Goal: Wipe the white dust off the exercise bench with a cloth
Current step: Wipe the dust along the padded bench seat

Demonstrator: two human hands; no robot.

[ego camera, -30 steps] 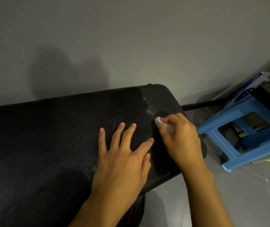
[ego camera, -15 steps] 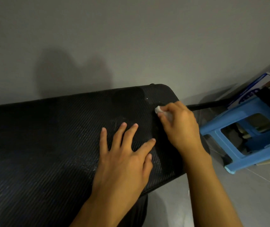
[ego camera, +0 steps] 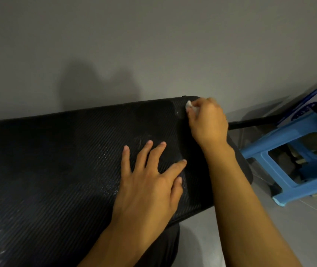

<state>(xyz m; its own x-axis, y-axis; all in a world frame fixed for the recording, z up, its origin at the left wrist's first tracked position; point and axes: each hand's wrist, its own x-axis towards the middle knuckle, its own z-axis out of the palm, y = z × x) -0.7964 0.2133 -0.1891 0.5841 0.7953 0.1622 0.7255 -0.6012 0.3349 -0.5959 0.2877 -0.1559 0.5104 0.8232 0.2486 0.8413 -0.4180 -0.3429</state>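
The black exercise bench (ego camera: 57, 160) with a woven texture fills the left and middle of the view. My left hand (ego camera: 150, 182) lies flat on its pad, fingers spread. My right hand (ego camera: 207, 122) grips a small white cloth (ego camera: 189, 105) and presses it on the bench's far right corner. Only a bit of the cloth shows past my fingers. A small white speck (ego camera: 178, 113) sits just left of the cloth, and faint pale specks show near my left hand.
A grey wall (ego camera: 153, 45) runs right behind the bench. A blue plastic stool (ego camera: 296, 157) stands on the tiled floor (ego camera: 298, 228) at the right, with a blue-and-white box (ego camera: 307, 103) and a black bar (ego camera: 254, 122) behind it.
My right hand has slid the cloth away from me, from the middle of the bench's right end to its far corner. My left hand has stayed flat in place.
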